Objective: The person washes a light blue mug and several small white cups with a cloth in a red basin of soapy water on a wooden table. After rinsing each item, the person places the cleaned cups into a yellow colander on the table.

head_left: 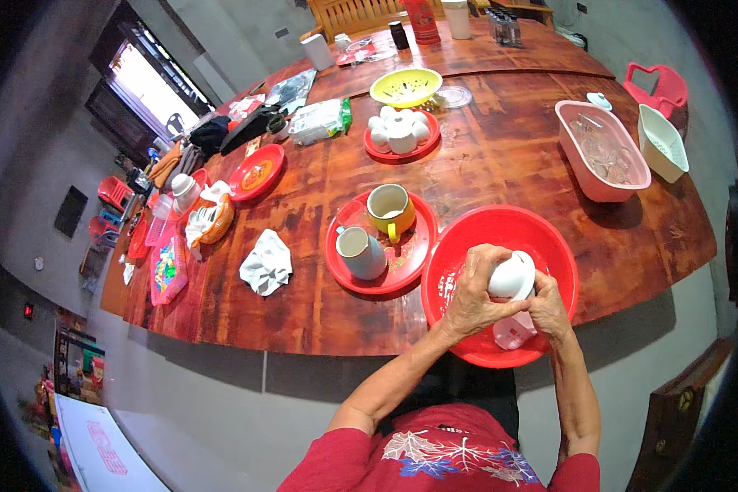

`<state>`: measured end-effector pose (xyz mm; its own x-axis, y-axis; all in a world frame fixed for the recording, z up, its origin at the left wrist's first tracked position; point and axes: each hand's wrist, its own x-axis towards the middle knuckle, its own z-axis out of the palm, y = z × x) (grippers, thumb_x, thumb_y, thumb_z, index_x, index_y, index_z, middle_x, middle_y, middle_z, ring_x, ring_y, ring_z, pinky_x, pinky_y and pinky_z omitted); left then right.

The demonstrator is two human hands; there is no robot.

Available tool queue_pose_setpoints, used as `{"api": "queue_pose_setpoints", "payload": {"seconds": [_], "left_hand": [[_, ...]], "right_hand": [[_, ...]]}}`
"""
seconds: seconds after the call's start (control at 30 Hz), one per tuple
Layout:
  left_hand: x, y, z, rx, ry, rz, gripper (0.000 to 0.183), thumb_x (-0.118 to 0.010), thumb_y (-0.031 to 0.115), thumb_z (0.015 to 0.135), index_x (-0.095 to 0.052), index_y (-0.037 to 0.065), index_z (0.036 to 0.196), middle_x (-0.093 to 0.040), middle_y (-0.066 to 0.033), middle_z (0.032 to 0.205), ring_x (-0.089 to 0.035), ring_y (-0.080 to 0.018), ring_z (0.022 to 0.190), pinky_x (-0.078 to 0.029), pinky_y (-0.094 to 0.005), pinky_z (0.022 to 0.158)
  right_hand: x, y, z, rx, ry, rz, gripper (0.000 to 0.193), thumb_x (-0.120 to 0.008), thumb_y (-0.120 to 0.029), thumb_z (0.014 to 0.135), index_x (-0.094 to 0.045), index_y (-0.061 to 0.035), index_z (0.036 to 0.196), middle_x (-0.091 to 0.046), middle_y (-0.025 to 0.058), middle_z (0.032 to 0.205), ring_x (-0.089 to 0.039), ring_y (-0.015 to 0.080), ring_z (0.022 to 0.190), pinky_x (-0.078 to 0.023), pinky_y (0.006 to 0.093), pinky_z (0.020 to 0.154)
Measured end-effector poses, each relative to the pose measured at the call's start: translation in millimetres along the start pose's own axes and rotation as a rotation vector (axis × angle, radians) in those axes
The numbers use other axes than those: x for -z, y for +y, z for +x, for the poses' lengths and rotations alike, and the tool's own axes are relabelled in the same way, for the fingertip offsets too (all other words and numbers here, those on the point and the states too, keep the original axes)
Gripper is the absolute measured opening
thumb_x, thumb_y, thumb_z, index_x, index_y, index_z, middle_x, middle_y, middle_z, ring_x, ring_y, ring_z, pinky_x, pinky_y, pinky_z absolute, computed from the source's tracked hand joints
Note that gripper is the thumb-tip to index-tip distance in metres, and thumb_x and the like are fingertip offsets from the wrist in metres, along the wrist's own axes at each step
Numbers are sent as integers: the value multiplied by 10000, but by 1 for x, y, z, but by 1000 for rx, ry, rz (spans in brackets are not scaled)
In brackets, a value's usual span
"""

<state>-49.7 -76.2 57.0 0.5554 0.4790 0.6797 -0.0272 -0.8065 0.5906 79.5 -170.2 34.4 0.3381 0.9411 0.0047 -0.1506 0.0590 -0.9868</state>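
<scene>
Smooth white rounded vessel [512,277], probably ceramic, is held above the round red plastic basin [488,228]; left hand [472,289] clamps its left side, right hand [551,308] its lower right edge, fingers closed. Judged light, stiff, breakable, slippery if wet; best cradled around the body.

Reddish-brown wooden table [500,164], red basin [467,234], round tray [422,234], pink tub [586,175]
</scene>
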Motion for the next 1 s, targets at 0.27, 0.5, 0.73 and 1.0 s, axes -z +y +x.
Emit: {"api": "queue_pose_setpoints", "payload": {"seconds": [0.27, 0.5, 0.73, 1.0], "left_hand": [[36, -7, 14, 693, 397, -1063, 459, -665, 69, 793, -388, 76, 1159, -548, -76, 1058, -581, -155, 927, -523, -287, 773], [103, -55, 20, 773, 436, -1063, 524, -450, 469, 879, -478, 74, 1222, -592, -116, 1103, -621, -271, 975, -584, -455, 719], [101, -100, -19, 999, 365, -995, 604, -300, 547, 918, -458, 61, 1240, -624, -140, 1024, -657, -272, 832, -585, -417, 580], [79, -118, -26, 1234, 483, -896, 400, -314, 192, 848, -477, 36, 1178, -627, -151, 975, -647, -289, 787, -544, -392, 549]], "right_hand": [[10, -19, -4, -44, 81, -41, 249, -576, -58, 861, -590, 10, 1100, -626, 3, 876, -566, 59, 751, -471, 208, 663], [14, -5, -5, -88, 87, -30, 238, -576, -60, 864, -596, 2, 1093, -628, 7, 861, -573, 67, 732, -472, 212, 647], [9, 3, 3, -109, 84, -2, 236, -581, -85, 873, -602, 1, 1092, -630, 13, 850, -574, 74, 707, -469, 217, 607], [16, 11, 2, -108, 92, 109, 233, -581, -80, 875, -594, 12, 1089, -633, 17, 849, -575, 71, 707, -469, 215, 612]]}}
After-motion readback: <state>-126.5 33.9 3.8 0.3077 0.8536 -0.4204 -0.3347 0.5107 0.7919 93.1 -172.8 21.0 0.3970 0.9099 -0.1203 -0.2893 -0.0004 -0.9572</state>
